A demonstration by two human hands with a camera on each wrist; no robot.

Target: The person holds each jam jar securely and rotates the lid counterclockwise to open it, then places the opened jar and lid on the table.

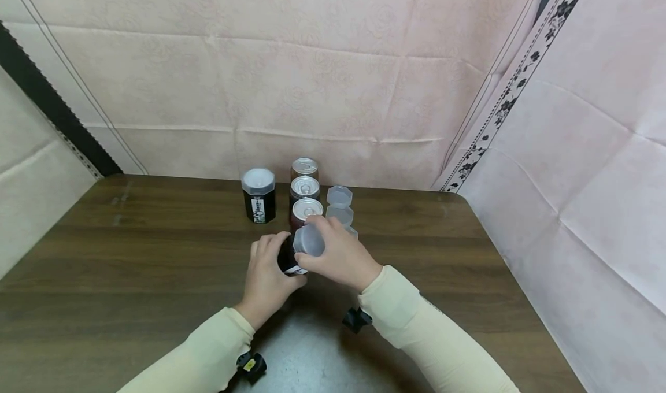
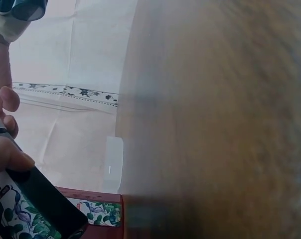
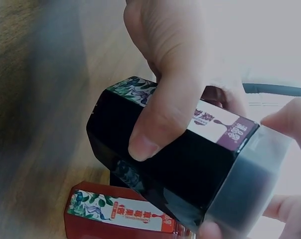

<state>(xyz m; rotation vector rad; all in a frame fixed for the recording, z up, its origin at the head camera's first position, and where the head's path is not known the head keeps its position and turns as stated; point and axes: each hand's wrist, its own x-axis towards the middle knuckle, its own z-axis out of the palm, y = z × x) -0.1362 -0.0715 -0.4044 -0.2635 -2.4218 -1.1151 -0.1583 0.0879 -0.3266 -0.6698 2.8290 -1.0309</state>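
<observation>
My left hand (image 1: 267, 280) grips a dark, many-sided jar (image 3: 170, 159) with a printed paper label, its thumb across one side; the jar is tilted. The right hand (image 1: 343, 257) holds the jar's translucent plastic lid (image 1: 309, 241) between thumb and fingers. In the right wrist view this lid (image 3: 252, 181) sits over the jar's end. Close beyond the hands stands a dark red jar (image 3: 125, 211) with a leafy label. Its silver pull-tab top (image 1: 307, 208) shows in the head view.
Two more jars with silver pull-tab tops (image 1: 305, 186) stand in line behind the red one. To their right, translucent lids (image 1: 339, 196) lie in a row, the nearest partly behind my right hand. A dark lidded jar (image 1: 259, 199) stands at the back left. Cloth (image 1: 312, 92) hangs behind the wooden table (image 1: 156, 266).
</observation>
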